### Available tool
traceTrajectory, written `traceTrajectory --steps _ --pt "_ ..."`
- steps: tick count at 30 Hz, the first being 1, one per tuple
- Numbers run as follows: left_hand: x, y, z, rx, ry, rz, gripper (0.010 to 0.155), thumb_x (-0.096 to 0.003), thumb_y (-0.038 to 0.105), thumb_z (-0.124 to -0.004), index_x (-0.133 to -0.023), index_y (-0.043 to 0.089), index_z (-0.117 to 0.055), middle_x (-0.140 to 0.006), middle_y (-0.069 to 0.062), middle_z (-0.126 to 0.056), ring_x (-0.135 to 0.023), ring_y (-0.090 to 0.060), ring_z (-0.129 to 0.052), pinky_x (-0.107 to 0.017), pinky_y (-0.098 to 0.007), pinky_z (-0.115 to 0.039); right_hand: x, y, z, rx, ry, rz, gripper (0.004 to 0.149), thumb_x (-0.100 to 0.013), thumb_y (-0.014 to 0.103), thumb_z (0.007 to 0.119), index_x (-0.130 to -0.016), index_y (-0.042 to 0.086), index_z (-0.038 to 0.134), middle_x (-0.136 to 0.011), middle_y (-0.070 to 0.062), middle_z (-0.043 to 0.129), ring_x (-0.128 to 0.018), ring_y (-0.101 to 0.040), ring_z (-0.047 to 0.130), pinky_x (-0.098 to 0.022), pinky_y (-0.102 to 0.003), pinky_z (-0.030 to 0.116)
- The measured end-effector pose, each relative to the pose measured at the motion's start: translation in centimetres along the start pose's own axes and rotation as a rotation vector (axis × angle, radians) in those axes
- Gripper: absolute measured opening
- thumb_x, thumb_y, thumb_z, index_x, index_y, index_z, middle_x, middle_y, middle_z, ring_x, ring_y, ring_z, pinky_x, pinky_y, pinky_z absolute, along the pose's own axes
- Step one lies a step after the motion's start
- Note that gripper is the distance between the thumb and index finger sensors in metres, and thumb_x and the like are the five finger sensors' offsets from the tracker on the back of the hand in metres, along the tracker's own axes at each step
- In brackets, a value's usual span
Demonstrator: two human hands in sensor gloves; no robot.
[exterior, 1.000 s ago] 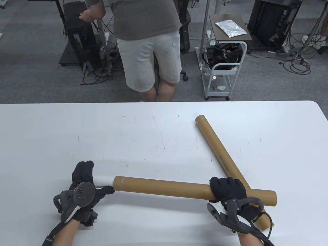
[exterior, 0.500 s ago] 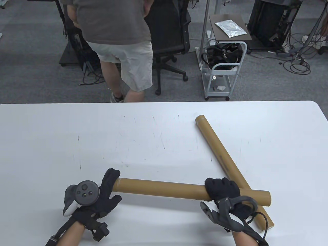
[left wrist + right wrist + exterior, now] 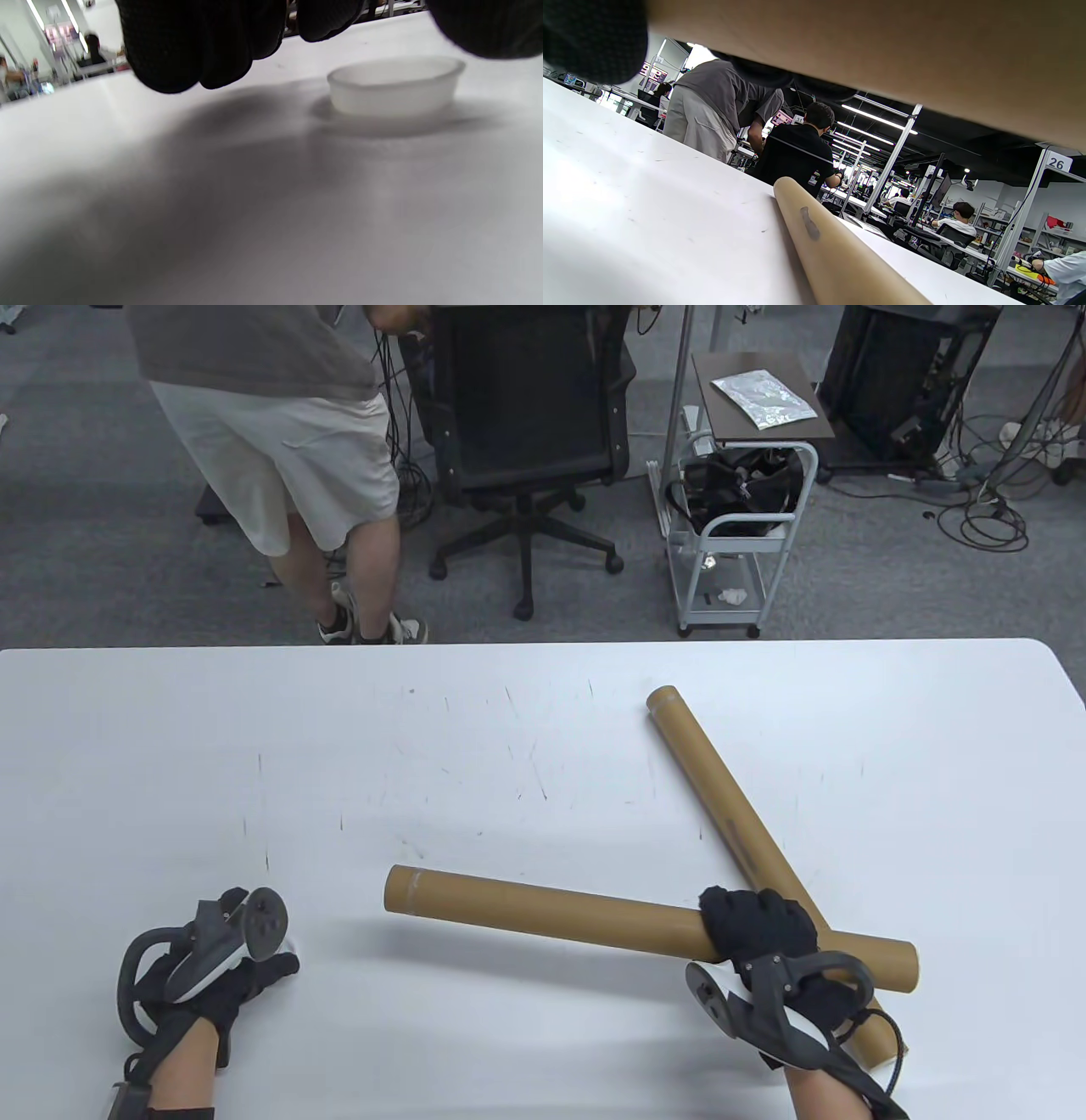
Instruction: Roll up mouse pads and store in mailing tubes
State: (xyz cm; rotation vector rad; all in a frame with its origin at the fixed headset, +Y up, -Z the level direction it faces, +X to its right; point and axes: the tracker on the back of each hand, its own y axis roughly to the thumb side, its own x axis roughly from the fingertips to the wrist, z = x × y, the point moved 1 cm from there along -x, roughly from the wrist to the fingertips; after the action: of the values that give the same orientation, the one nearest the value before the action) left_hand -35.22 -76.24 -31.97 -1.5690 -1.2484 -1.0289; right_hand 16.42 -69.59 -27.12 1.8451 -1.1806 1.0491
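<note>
We saw the right hand [image 3: 758, 929] curled around one tube [image 3: 543, 908], near its right end, holding it slightly above the bench [image 3: 170, 746]. This tube crossed over a second tube [image 3: 721, 789], which lay on the bench diagonally. The left hand [image 3: 233, 984] was well apart from the held tube's left end, low over the bench, fingers [image 3: 191, 46] loosely bent and holding nothing. Just beside these fingers a small white cap [image 3: 394, 84] sat on the bench. No mouse pad was visible to us.

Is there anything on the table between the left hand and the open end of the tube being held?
In the table view, only bare table separates the left hand from the tube.
</note>
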Motion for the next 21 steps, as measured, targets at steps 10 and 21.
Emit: traceTrajectory --steps 10,21 --pt "-0.2 1.9 0.1 -0.057 -0.011 -0.04 0.065 -0.0341 0.057 -0.082 -0.096 0.042 -0.068 -0.098 0.006 -0.08 -0.074 -0.017 -0.093 -0.05 -0.024 -0.087 0.1 0.1 0.0 0.024 0.021 -0.027 0.065 -0.033 0.063 0.081 -0.089 0.032 0.069 -0.075 0.006 0.087 -0.067 -0.019 0.087 -0.059 -0.043 0.076" --pt "1.4 2.0 2.4 0.995 -0.004 -0.427 0.067 -0.0352 0.061 -0.081 -0.096 0.036 -0.068 -0.096 0.005 -0.084 -0.075 -0.016 -0.097 -0.054 -0.024 -0.088 0.1 1.1 -0.2 -0.016 0.016 -0.066 0.066 -0.032 0.063 0.081 -0.089 0.032 0.069 -0.076 0.007 0.086 -0.067 -0.018 0.087 -0.059 -0.043 0.077"
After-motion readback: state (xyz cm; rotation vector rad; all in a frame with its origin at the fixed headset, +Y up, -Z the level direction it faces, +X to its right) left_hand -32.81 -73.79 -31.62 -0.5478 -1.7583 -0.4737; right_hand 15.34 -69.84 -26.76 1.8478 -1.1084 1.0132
